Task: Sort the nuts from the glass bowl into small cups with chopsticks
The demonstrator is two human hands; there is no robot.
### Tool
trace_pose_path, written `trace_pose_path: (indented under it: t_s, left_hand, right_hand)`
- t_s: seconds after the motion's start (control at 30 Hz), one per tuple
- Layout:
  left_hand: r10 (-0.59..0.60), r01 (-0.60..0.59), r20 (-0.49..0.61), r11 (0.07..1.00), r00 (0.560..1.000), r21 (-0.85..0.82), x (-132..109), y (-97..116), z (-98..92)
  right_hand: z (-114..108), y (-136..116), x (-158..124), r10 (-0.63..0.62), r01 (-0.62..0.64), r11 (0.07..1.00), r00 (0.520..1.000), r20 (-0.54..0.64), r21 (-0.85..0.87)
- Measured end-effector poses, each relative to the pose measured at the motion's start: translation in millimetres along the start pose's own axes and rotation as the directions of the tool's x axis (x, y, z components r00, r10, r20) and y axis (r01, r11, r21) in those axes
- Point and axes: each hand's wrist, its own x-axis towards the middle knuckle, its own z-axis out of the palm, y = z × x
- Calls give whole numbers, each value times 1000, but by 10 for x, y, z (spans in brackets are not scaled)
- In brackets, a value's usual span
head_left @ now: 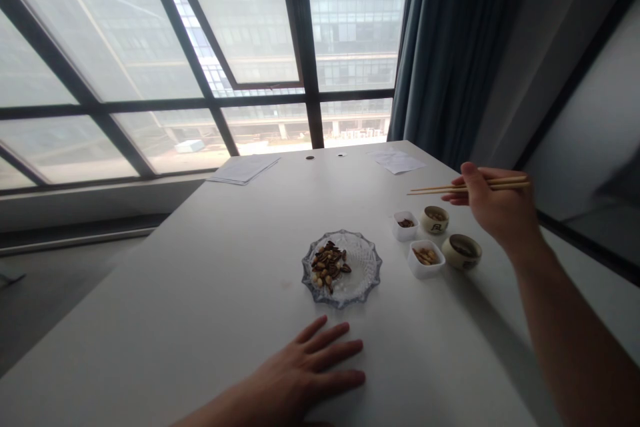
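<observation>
My right hand [495, 203] is closed around a pair of wooden chopsticks [440, 189], raised above the small containers with the tips pointing left. Palm down on the table, my left hand [313, 360] lies with its fingers spread, just in front of a scalloped glass dish [363, 290]. Mixed nuts and dark seeds [330, 265] are heaped on the dish's left side. Right of it stand a white tub [427, 269] with light-brown pieces and another white tub [404, 233] with dark seeds. Two cream cups, a nearer cup [456, 259] and a farther cup [435, 223], stand beside them.
The white table [200, 293] reaches back toward large windows. A stack of papers [244, 169] lies at the far left, and loose sheets [397, 161] lie at the far right. Two round spots show near the back edge. A dark curtain [445, 47] hangs behind on the right.
</observation>
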Motion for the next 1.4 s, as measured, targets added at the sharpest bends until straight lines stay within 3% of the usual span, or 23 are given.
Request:
trace_pose_path:
  t_s: [0.17, 0.27, 0.4, 0.5, 0.67, 0.93, 1.1, 1.23, 1.4]
  left_hand:
    - [17, -17, -42, 1000, 999, -6, -8, -7, 9]
    - [13, -13, -18, 1000, 1000, -3, -7, -12, 5]
    - [9, -9, -5, 1000, 1000, -5, -2, -26, 27]
    - [29, -30, -46, 999, 999, -23, -3, -34, 45]
    - [43, -44, -59, 999, 997, -19, -11, -25, 30]
    - [39, -40, -53, 999, 998, -32, -5, -31, 35]
    - [38, -40, -49, 999, 998, -36, -2, -26, 19]
    - [47, -49, -56, 998, 997, -39, -9, -31, 21]
    - [43, -45, -65, 998, 997, -37, -15, -30, 26]
  right_hand:
    - [187, -146, -238, 76, -127, 976, 960, 269, 178]
    - [338, -171, -426, 134, -227, 961, 883, 450, 158]
    - [548, -128, -683, 112, -261, 955, 759, 642, 141]
    - [669, -63, -822, 97, -254, 959, 707, 700, 124]
    - [770, 29, -916, 105, -245, 965, 681, 725, 90]
    - [827, 105, -970, 111, -217, 974, 713, 692, 67]
    - [778, 12, -938, 123, -225, 972, 745, 656, 74]
    - [610, -161, -787, 133, -216, 974, 781, 610, 64]
    - [235, -326, -495, 130, -176, 982, 887, 442, 65]
